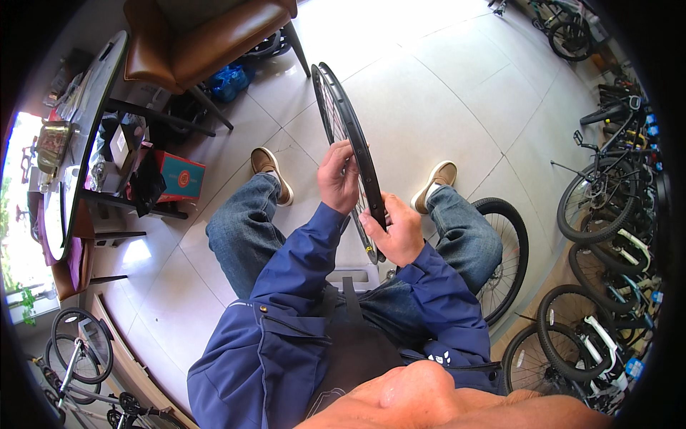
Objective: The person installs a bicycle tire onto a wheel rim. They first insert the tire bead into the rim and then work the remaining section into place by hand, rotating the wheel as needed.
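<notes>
A bicycle wheel (347, 106) with a bare black rim and no tyre stands nearly edge-on between my knees, tilted slightly left at the top. My right hand (395, 230) is closed round its near lower part, thumb toward the spokes. On the wheel's left side, my left hand (337, 177) has its fingers bent together at the spokes beside the rim; whatever they pinch is too small to make out. A yellow mark shows low on the rim, below my right thumb.
Another wheel with its tyre (524, 259) is beside my right knee. Several bicycles (600, 200) crowd the right side. A brown leather chair (207, 50), a table (96, 107) and a red and teal box (182, 177) are on the left. More bicycles (75, 357) stand lower left.
</notes>
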